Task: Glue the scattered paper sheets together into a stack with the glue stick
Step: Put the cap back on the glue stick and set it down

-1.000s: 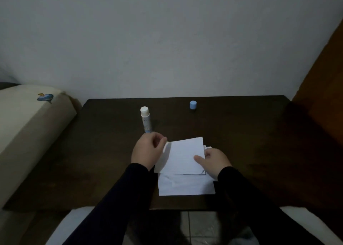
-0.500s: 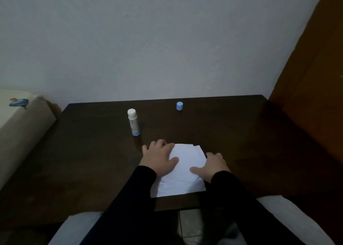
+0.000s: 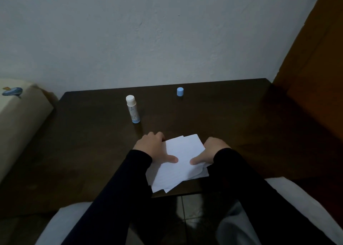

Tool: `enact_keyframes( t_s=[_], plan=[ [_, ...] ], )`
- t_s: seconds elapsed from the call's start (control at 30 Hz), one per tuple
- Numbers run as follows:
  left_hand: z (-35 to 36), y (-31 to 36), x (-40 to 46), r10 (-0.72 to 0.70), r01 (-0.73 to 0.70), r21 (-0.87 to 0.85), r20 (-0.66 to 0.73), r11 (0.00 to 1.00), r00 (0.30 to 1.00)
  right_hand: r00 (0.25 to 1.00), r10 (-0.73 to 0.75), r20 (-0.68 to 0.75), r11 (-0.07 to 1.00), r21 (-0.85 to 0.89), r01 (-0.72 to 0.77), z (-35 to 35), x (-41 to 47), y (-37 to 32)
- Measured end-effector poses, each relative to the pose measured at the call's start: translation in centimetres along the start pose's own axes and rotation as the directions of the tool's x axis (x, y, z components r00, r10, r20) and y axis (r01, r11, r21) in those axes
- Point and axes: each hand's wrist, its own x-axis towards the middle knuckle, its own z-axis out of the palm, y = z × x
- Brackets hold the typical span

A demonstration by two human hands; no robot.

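A loose stack of white paper sheets lies near the front edge of the dark wooden table, its edges not lined up. My left hand grips the stack's left side, thumb on top and fingers curled at the edge. On the right side, my right hand holds it the same way, thumb pressing the top sheet. The glue stick stands upright and uncapped beyond my left hand. Its blue cap stands farther back, near the wall.
A beige cushion borders the table on the left. A brown wooden panel rises at the right. The white wall runs right behind the table's far edge. My knees in light trousers sit below the front edge.
Both hands went from lying flat on the sheets to gripping the stack's sides with thumbs on top. The sheets have turned and shifted. The view has moved slightly.
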Motion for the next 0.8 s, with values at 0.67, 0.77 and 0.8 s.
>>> enact_keyframes(
  t_s=[0.67,0.77,0.8],
  plan=[
    [-0.6,-0.9,-1.5,0.078,0.010,-0.449,0.177,0.894,0.981,0.999,-0.044,-0.007,0.998,0.046,0.045,0.0,-0.1,0.4],
    [-0.6,-1.1,-1.7,0.132,-0.032,-0.555,0.142,0.831,0.981,0.998,-0.051,-0.021,0.996,0.071,0.052,-0.2,0.1,0.4],
    [-0.7,-1.1,-1.7,0.135,-0.042,-0.599,0.112,0.799,0.984,0.998,-0.051,-0.029,0.993,0.104,0.054,-0.3,0.3,0.4]
  ],
)
